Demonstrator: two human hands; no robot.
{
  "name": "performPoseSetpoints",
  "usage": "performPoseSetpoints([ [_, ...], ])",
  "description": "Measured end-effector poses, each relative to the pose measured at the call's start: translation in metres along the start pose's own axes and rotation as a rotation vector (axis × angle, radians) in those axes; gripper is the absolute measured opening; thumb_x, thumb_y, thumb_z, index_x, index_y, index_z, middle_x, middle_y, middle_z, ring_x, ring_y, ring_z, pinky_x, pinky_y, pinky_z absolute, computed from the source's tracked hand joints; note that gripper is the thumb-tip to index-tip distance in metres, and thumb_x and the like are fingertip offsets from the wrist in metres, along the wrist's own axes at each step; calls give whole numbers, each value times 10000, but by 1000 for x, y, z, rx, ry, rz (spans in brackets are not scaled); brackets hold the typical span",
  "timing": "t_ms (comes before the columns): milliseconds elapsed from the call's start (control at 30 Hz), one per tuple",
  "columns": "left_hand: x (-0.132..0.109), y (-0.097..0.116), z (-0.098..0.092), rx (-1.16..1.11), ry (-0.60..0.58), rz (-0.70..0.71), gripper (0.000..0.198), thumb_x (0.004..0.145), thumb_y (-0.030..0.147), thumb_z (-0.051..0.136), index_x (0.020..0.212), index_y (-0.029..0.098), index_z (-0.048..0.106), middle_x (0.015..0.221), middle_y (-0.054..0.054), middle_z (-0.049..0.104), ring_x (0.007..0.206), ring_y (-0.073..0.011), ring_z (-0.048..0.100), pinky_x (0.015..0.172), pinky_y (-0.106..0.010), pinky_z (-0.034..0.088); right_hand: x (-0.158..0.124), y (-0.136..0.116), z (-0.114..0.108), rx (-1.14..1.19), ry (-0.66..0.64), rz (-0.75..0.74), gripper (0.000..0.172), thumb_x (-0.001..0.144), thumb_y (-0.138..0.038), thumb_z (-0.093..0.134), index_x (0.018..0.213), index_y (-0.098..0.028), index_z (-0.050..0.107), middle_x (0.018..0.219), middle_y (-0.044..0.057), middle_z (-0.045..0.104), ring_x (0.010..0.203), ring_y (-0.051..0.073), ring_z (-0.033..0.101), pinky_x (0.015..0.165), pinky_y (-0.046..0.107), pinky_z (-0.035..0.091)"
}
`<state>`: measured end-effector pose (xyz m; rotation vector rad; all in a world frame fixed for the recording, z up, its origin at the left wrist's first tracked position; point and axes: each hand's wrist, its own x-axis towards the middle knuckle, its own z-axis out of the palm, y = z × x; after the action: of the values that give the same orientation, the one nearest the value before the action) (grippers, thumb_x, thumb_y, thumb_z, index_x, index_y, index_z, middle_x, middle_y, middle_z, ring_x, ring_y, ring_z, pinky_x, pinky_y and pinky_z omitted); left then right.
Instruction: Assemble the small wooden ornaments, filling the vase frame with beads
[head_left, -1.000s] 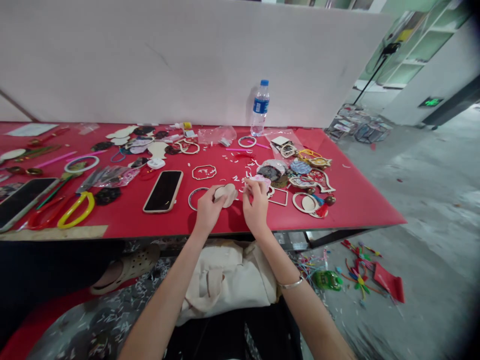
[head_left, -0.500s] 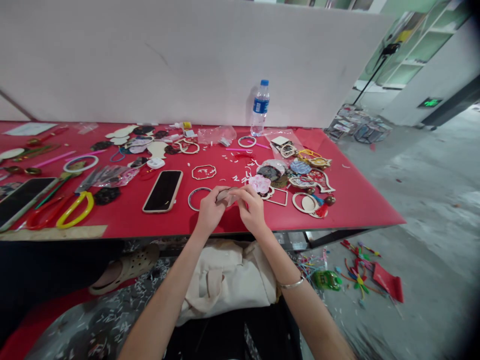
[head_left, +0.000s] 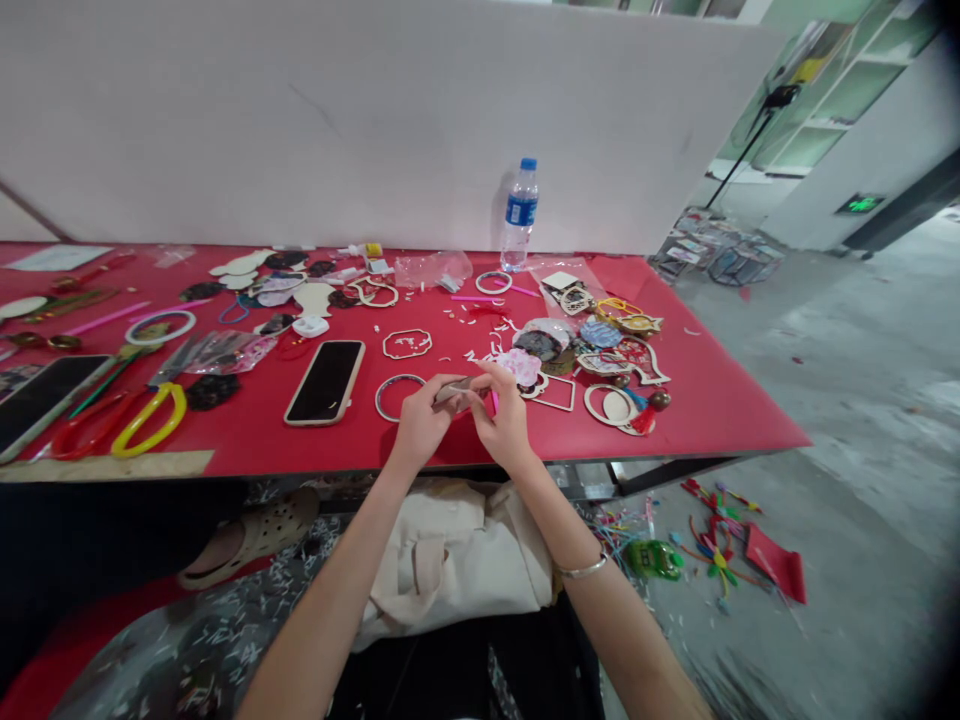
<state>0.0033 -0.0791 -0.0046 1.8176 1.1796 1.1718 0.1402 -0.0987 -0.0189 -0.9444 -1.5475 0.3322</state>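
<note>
Over the front edge of the red table, my left hand (head_left: 424, 420) is closed on a small flat greyish piece (head_left: 451, 390), seen nearly edge-on. My right hand (head_left: 501, 415) meets it from the other side, thumb and fingers pinched at the piece's right end. Part of the piece is hidden by the fingers, so its exact kind cannot be told. Left of my hands lies a round ring frame (head_left: 377, 400). A pink flower-shaped piece (head_left: 519, 366) lies just beyond my right hand, beside a thin rectangular frame (head_left: 573, 395).
A phone (head_left: 325, 383) lies to the left, with yellow-handled scissors (head_left: 180, 410) farther left. A water bottle (head_left: 520, 215) stands by the white partition (head_left: 337, 120). Fish-shaped frames (head_left: 652, 365) and tassels are piled at right. A cream bag (head_left: 450, 560) rests on my lap.
My right fingers have lifted and shifted slightly along the flat piece, which has turned a little and shows more edge-on. The things on the table have stayed put.
</note>
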Motion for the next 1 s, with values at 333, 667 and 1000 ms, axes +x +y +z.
performPoseSetpoints([
  [333, -1, -2, -1, -85, -30, 41, 239, 843, 295, 559, 1045, 204, 648, 988, -39, 712, 920, -190, 654, 819, -281, 498, 1, 1, 2, -108, 24, 73, 367, 884, -215, 507, 1241, -225, 421, 860, 24, 582, 778, 153, 556, 775, 308, 484],
  [667, -1, -3, -1, -1, 39, 24, 267, 887, 384, 512, 982, 199, 679, 826, -11, 703, 687, -142, 611, 629, -224, 458, 0, 2, 4, -175, -18, 24, 298, 899, -233, 484, 1195, -218, 452, 853, 38, 594, 752, 164, 554, 753, 317, 481],
  [1000, -1, 2, -4, 81, 33, -25, 325, 879, 434, 511, 954, 166, 678, 831, -32, 716, 716, -152, 619, 655, -223, 454, 5, -5, 4, -274, -180, -238, 167, 925, -137, 369, 977, -215, 508, 840, 57, 594, 787, 181, 555, 734, 307, 462],
])
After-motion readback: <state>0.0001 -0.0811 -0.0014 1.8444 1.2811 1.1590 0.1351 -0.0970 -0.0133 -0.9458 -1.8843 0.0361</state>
